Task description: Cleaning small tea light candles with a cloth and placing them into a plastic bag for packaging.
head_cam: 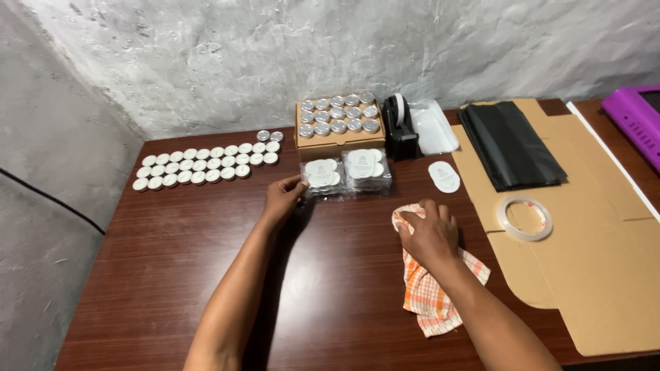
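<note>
Reaching across the dark wooden table [206, 275], I have my left hand [283, 198] pinching the near corner of a clear packet of round white labels [323, 176], fingers closed on its edge. My right hand [430, 237] lies flat, fingers spread, on an orange checked cloth [433, 288], pressing it down rather than gripping it. I judge the main risk to be the packet: it is slick, and a sharp tug could slide it into the second packet [367, 168] touching it on the right, or nudge the cardboard box of silver tins [337, 118] just behind. The cloth could also sweep toward the roll of clear tape [526, 218] on the flattened carton [591, 233]. Rows of white-lidded tins [206, 165] sit well apart to the left.
</note>
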